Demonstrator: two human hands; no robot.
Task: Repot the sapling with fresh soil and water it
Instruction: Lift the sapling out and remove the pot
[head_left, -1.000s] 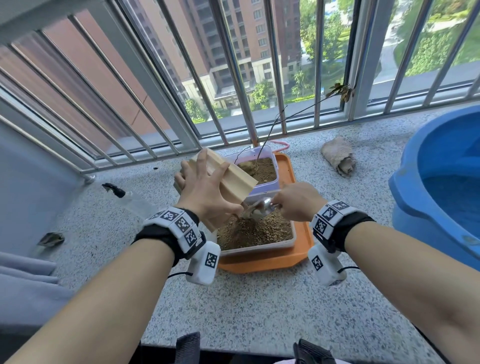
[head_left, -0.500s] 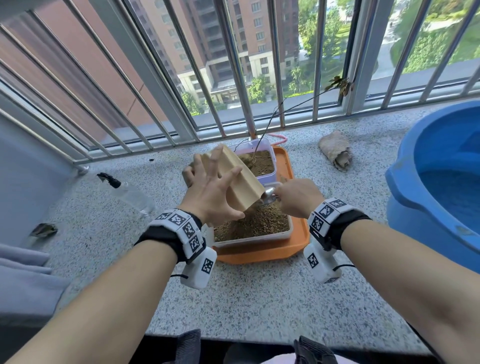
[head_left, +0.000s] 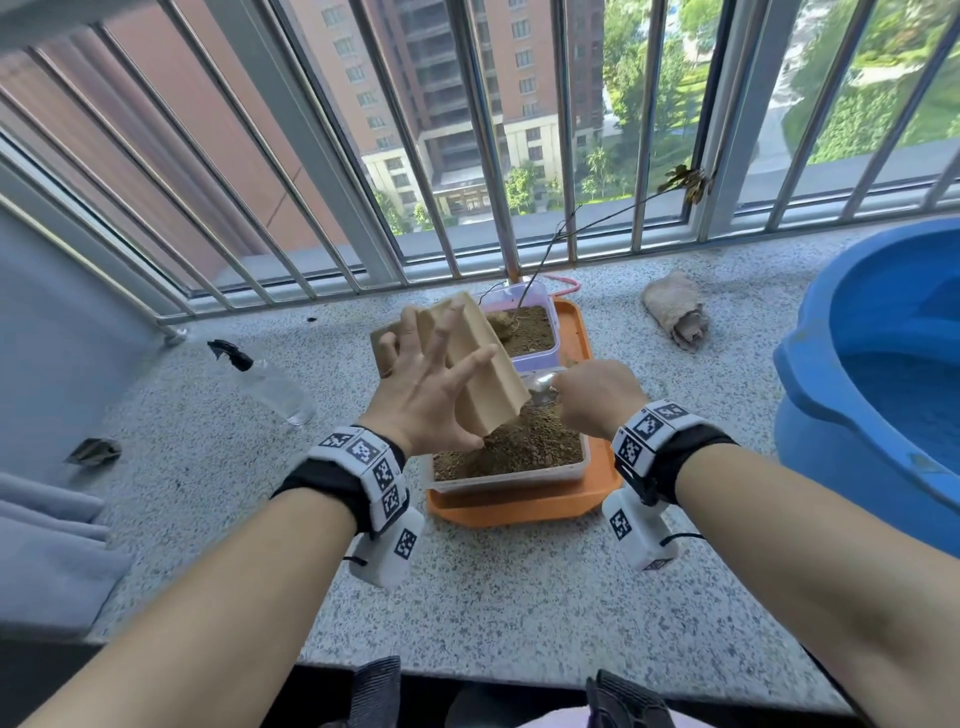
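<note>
Left hand (head_left: 421, 400), frame center, grips the tan pot (head_left: 475, 364) with fingers spread along its side. The pot is tilted, long axis running from upper left down to lower right, mouth low over the soil tray (head_left: 511, 480).

Right hand (head_left: 597, 397) is curled around a metal spoon (head_left: 543, 387) just beside the pot's mouth.

Sapling (head_left: 535, 270) stands in the purple tub (head_left: 550, 306) above both, nearer the right hand.

We judge scooping comes next.
</note>
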